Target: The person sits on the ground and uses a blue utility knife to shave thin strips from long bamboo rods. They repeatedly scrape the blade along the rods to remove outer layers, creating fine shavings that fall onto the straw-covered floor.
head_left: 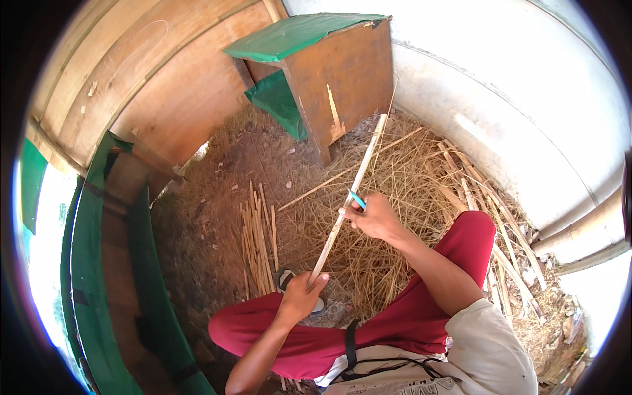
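A long pale bamboo strip [359, 176] slants up and away in front of my lap. My left hand [301, 297] is closed round its near end, above my left leg. Farther along, my right hand [375, 217] grips a slim turquoise tool [357, 199] against the strip, and its fingers touch the wood. Only the tool's turquoise part shows; a blade or tip, if any, is hidden. Below the strip lies a heap of thin shavings [401, 181], in front of my bent right knee.
Cut strips [257, 237] lie bundled on the dirt floor, left of the heap. More strips [503, 230] are piled along the white wall [513, 85] at right. A wooden cabinet [342, 79] with a green top stands ahead, and a green-covered bench [92, 283] runs along the left.
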### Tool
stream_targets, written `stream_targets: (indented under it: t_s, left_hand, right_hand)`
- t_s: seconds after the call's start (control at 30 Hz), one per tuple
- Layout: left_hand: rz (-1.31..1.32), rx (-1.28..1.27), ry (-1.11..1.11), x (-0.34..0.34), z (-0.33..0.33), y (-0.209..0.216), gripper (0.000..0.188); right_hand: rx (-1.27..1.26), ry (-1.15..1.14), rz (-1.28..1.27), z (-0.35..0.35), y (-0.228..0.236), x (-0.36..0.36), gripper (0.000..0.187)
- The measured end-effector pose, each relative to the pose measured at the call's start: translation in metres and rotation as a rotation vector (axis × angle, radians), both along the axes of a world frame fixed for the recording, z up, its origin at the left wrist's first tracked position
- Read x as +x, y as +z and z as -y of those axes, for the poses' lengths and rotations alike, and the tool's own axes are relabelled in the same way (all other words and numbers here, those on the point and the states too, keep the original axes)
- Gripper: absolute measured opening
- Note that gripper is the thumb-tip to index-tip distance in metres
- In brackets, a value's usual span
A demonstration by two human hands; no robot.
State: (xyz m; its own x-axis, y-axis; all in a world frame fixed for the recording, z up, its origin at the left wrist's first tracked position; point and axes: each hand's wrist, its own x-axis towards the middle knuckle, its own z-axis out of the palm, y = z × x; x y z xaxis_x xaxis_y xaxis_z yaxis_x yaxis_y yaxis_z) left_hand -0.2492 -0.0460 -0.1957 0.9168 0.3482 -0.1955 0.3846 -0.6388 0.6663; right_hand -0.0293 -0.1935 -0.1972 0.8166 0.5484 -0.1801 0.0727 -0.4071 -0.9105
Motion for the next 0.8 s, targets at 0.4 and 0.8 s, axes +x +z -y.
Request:
stream_targets:
  t_s: [0.4, 0.8]
  left_hand:
    - [0.016, -0.194, 0.151, -0.064, -0.004, -0.027, 0.048]
    - [-0.288, -1.001, 0.248, -0.025, 0.002, -0.013, 0.044]
  right_hand:
    - [-0.440, -0.005, 0.366, 0.020, 0.041, 0.010, 0.039]
    - [-0.362, 0.294, 0.515, -0.004, -0.012, -0.016, 0.031]
